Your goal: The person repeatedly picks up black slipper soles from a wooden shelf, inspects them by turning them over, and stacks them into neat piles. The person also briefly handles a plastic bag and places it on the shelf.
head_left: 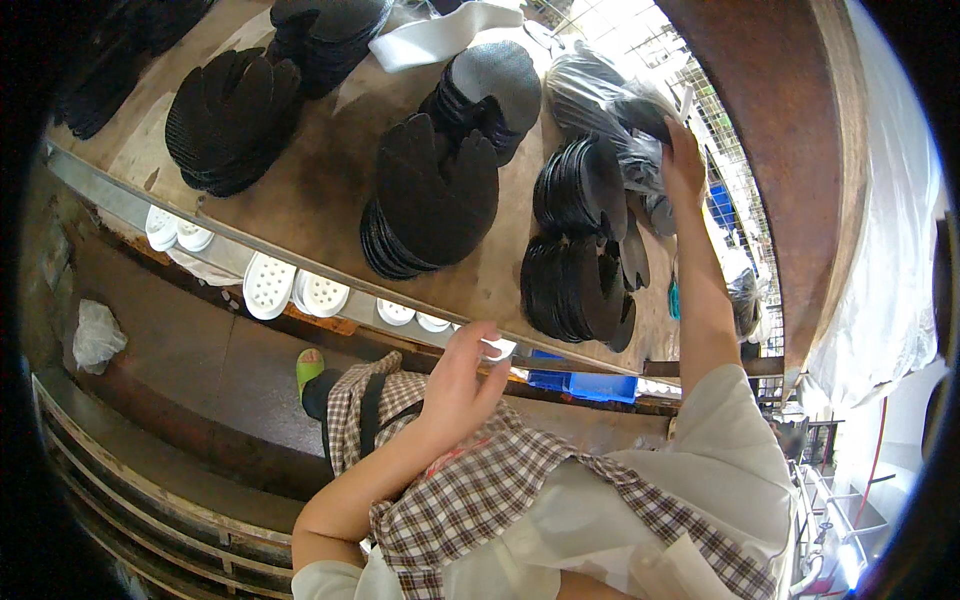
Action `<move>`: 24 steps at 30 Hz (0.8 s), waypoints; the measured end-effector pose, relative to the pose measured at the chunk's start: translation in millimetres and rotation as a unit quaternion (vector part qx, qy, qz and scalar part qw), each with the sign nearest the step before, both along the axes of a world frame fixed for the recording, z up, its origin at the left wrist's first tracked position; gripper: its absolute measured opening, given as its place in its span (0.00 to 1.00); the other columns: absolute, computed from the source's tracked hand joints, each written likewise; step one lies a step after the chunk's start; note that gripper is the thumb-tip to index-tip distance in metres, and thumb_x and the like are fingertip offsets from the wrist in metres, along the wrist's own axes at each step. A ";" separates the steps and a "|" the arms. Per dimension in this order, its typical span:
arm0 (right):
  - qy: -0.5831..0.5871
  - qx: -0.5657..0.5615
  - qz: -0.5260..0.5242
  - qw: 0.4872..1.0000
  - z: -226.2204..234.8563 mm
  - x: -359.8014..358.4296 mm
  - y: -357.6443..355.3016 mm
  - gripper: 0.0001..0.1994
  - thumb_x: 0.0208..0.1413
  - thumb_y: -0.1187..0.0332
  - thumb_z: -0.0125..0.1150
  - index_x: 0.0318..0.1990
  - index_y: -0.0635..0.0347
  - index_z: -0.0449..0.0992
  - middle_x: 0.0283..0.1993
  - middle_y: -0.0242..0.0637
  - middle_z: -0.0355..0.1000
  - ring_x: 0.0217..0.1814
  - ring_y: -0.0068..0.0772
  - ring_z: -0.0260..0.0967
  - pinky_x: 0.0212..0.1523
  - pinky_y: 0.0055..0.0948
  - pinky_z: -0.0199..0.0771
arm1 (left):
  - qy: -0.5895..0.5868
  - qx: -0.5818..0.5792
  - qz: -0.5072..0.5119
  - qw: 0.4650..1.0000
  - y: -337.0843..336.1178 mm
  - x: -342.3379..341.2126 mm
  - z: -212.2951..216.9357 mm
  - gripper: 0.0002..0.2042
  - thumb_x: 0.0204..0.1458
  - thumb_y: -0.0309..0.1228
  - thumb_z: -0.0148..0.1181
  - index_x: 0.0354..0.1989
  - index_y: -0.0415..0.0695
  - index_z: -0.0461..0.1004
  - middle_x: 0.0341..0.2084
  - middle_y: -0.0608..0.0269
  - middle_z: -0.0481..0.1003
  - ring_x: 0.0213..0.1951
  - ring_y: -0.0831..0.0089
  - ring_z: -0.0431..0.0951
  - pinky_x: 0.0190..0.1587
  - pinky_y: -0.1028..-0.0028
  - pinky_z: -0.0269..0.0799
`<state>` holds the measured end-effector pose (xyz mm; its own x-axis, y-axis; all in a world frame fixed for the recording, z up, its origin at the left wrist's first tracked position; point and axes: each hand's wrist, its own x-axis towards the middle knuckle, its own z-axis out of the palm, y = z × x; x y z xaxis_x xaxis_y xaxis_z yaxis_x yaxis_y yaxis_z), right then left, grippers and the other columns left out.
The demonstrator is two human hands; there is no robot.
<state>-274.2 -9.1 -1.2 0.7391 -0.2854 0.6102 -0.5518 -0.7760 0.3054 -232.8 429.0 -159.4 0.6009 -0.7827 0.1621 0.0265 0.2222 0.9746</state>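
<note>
My right hand point(684, 165) reaches to the far right of the wooden table, its fingers closed at the end of a dark flat piece point(638, 114) beside a clear plastic bag point(585, 88). Part of its grip is hidden. Nearer to me stand two stacks of black curved cut pieces, one stack point(580, 185) behind the other point(565, 290). My left hand point(462, 390) hovers by the table's front edge with thumb and fingers apart, holding nothing I can see. Left of centre lies a larger stack of black notched pieces point(435, 195).
More black stacks point(235, 120) cover the wooden table point(300, 225). A white strip point(445, 35) lies at the back. White perforated soles point(270, 285) and a blue tray point(580, 383) sit beneath the tabletop. A brown panel point(770, 130) rises at right; a slatted wooden rack point(150, 500) stands lower left.
</note>
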 end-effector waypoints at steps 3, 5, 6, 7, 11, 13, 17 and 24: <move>-0.138 0.044 0.054 0.988 -10.9 -3.5 -4.2 0.21 0.56 0.72 0.58 0.58 0.57 0.66 0.55 0.45 0.67 0.56 0.44 0.66 0.55 0.36 0.66 | -0.017 0.004 0.004 1.000 2.1 2.6 2.4 0.22 0.49 0.24 0.59 0.53 0.38 0.62 0.44 0.52 0.69 0.40 0.63 0.76 0.42 0.67 0.71; -0.247 0.122 0.120 0.954 -14.2 2.3 -7.7 0.21 0.57 0.71 0.58 0.58 0.59 0.65 0.55 0.47 0.67 0.56 0.43 0.66 0.56 0.35 0.65 | 0.003 0.004 0.006 1.000 4.1 4.3 4.1 0.22 0.49 0.24 0.59 0.53 0.38 0.62 0.44 0.52 0.69 0.40 0.63 0.76 0.42 0.66 0.71; -0.254 0.162 0.095 0.949 -14.0 5.5 -9.4 0.24 0.57 0.67 0.59 0.60 0.64 0.64 0.57 0.51 0.66 0.57 0.43 0.65 0.57 0.34 0.64 | -0.006 0.004 0.009 1.000 4.3 4.7 5.1 0.21 0.49 0.24 0.59 0.53 0.38 0.62 0.43 0.52 0.69 0.40 0.62 0.76 0.42 0.66 0.71; -0.287 0.144 0.094 0.942 -15.4 9.1 -9.9 0.25 0.57 0.65 0.60 0.60 0.65 0.64 0.57 0.52 0.65 0.57 0.44 0.65 0.57 0.35 0.64 | -0.009 0.002 0.010 1.000 4.5 5.9 5.6 0.21 0.49 0.25 0.59 0.52 0.38 0.62 0.43 0.52 0.70 0.40 0.62 0.76 0.42 0.66 0.71; -0.367 0.106 0.038 0.923 -17.9 16.4 -4.1 0.29 0.55 0.62 0.62 0.61 0.68 0.62 0.59 0.52 0.64 0.57 0.47 0.64 0.58 0.36 0.64 | -0.030 -0.015 0.018 0.999 2.2 9.7 9.5 0.20 0.48 0.25 0.59 0.51 0.38 0.64 0.42 0.52 0.71 0.41 0.59 0.75 0.44 0.65 0.70; -0.381 0.122 0.061 0.915 -14.2 14.8 2.1 0.28 0.55 0.63 0.63 0.60 0.66 0.63 0.59 0.51 0.64 0.57 0.47 0.64 0.57 0.37 0.65 | -0.061 -0.017 0.006 0.998 1.1 10.8 12.3 0.20 0.50 0.22 0.57 0.53 0.38 0.62 0.42 0.54 0.71 0.40 0.65 0.74 0.43 0.69 0.69; -0.601 0.442 0.079 0.661 11.4 13.5 12.9 0.25 0.55 0.65 0.62 0.59 0.64 0.65 0.59 0.47 0.65 0.57 0.45 0.65 0.56 0.39 0.67 | -0.069 -0.017 -0.004 0.997 -2.3 11.4 17.5 0.21 0.50 0.21 0.57 0.53 0.38 0.61 0.42 0.55 0.71 0.40 0.68 0.74 0.43 0.71 0.68; -0.605 0.627 0.032 0.490 45.1 -17.7 79.3 0.22 0.57 0.66 0.59 0.58 0.63 0.65 0.57 0.45 0.67 0.55 0.43 0.67 0.54 0.39 0.69 | -0.046 -0.062 -0.040 0.996 -11.0 20.2 31.6 0.20 0.51 0.20 0.55 0.54 0.40 0.62 0.44 0.56 0.70 0.44 0.69 0.73 0.44 0.72 0.68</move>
<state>-291.9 70.2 43.9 0.0846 -0.9963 -0.0119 0.2982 0.0367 -0.9538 -212.6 418.1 -127.9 0.5163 -0.7975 0.3121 -0.0390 0.3421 0.9389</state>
